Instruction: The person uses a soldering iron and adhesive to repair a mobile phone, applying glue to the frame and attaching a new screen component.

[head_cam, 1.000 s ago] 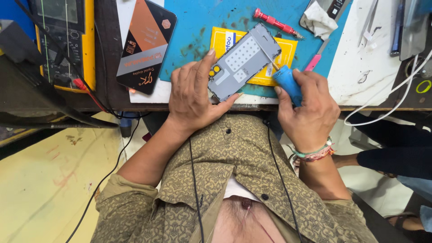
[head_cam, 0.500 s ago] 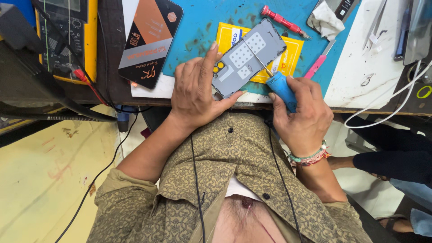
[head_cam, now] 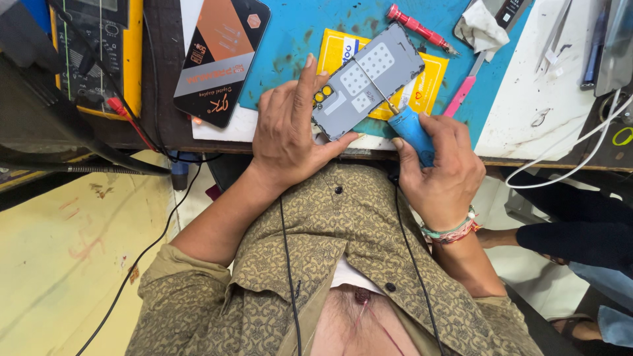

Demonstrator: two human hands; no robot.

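- My left hand (head_cam: 287, 135) is pinching the grey rectangular opened phone body (head_cam: 366, 82), fingers clamped on its nine o'clock edge.
- My right hand (head_cam: 438, 171) is gripping the blue-handled screwdriver (head_cam: 409, 128) tight, tip pointing toward eleven o'clock onto the phone.

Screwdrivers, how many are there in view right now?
2. The blue-handled screwdriver is in the right hand, tip on the grey phone frame steadied by the left hand. The red-handled screwdriver lies on the blue mat. Clutter may hide more.
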